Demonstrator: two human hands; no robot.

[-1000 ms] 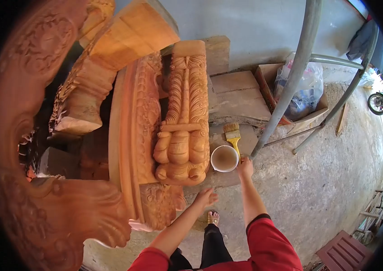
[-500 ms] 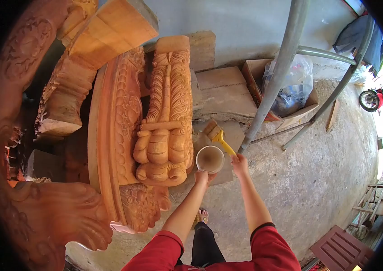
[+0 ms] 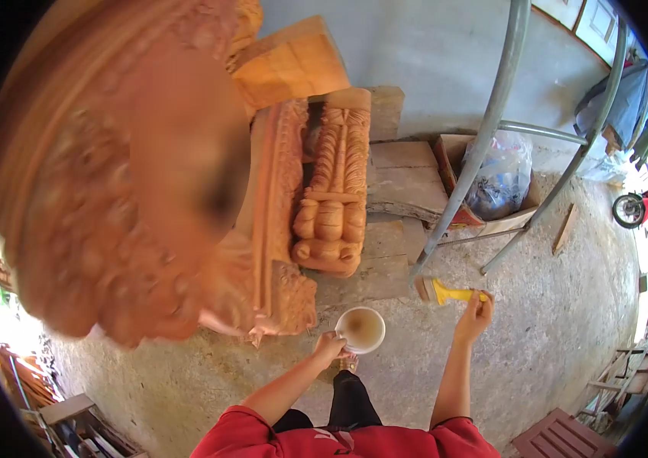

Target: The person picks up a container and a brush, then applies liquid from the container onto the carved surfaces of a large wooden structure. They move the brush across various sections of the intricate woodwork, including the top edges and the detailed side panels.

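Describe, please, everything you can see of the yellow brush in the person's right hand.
The brush is a flat paintbrush with a yellow handle, plastic by its look, and short, pale brownish bristles. It is held about level over the concrete floor, bristles pointing left. The right hand pinches the end of its handle. Nothing else touches it; the white cup in the left hand is lower and apart. Whether the bristles are wet cannot be told.

The round white cup (image 3: 361, 329) in your left hand (image 3: 329, 347) sits left of the yellow-handled brush (image 3: 446, 292) in your right hand (image 3: 473, 317).
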